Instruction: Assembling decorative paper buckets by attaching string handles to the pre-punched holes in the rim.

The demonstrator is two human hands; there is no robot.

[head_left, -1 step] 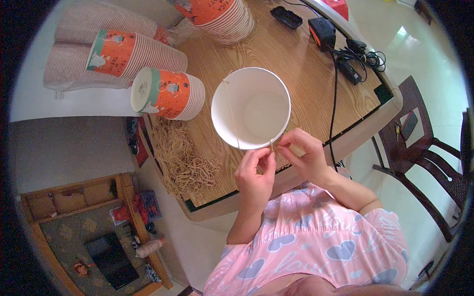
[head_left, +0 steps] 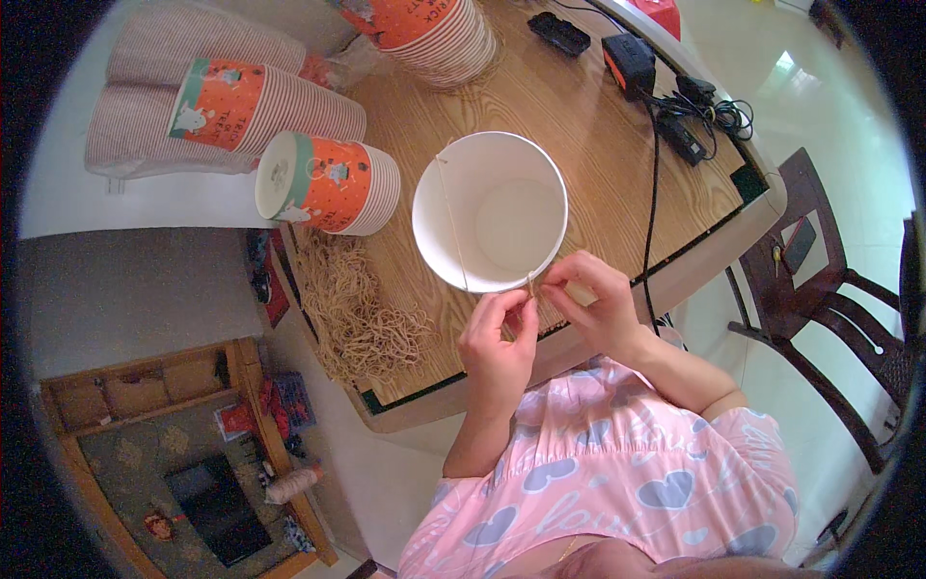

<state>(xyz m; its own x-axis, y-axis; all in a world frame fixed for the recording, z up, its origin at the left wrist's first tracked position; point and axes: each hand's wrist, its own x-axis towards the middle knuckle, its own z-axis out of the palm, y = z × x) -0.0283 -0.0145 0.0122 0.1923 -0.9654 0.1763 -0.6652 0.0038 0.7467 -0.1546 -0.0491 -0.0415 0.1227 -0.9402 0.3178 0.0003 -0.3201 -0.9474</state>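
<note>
Wearer's garment (head_left: 617,454) was pink, loose and light-looking, printed with grey-blue hearts, some larger than others, and looping white script. Gathered seam (head_left: 598,446) ran across the front. Left sleeve (head_left: 451,494) and right sleeve (head_left: 757,449) were short, same print. Left hand (head_left: 499,338) and right hand (head_left: 600,301) were bare. Thin gold-coloured chain (head_left: 571,548) showed at the near neckline.

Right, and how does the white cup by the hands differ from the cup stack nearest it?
The cup shows one rim; the stack shows several, nested.
The cup turns its open mouth and plain white inside to the camera; the stack turns its base and printed orange-and-green side.
A string crosses the cup's mouth; none shows on the stack.
Both have round, pale rims.
</note>
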